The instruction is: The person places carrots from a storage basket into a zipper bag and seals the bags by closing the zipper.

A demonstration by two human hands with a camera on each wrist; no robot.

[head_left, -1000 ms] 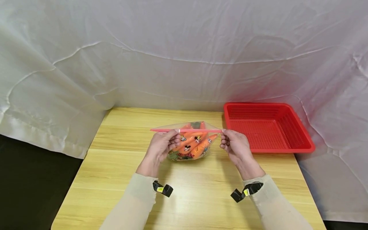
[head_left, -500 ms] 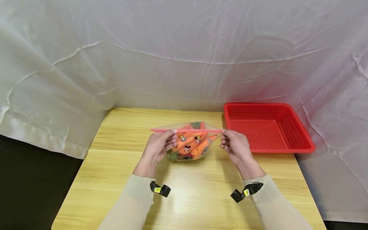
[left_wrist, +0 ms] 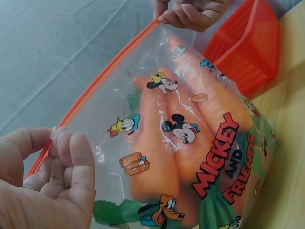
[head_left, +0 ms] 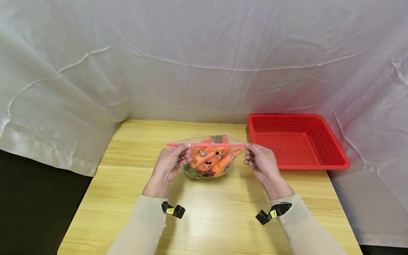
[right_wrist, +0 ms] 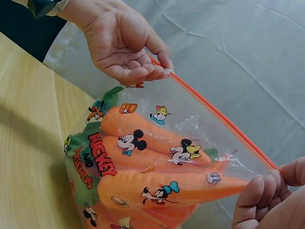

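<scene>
A clear zip bag [head_left: 208,159] printed with cartoon characters stands near the middle of the table, its red zip strip [head_left: 220,145] stretched level along the top. Several orange carrots [left_wrist: 155,138] with green tops show through the plastic. My left hand [head_left: 171,159] pinches the small white slider [left_wrist: 53,132] on the strip, between thumb and curled forefinger, toward the left end. At the right end of the strip, my right hand [head_left: 261,159] pinches the bag's top corner, fingers curled. In the right wrist view the carrot tips point toward that right-hand corner.
A red plastic basket [head_left: 338,166] with perforated walls stands at the back right of the wooden table [head_left: 204,219], close beside my right hand. Pale grey cloth [head_left: 204,88] hangs behind and along both sides. The table's left edge drops to a dark area.
My left hand has slid leftward along the red strip with the white slider in its pinch, uncovering more of the bag. My right hand and the basket have stayed put.
</scene>
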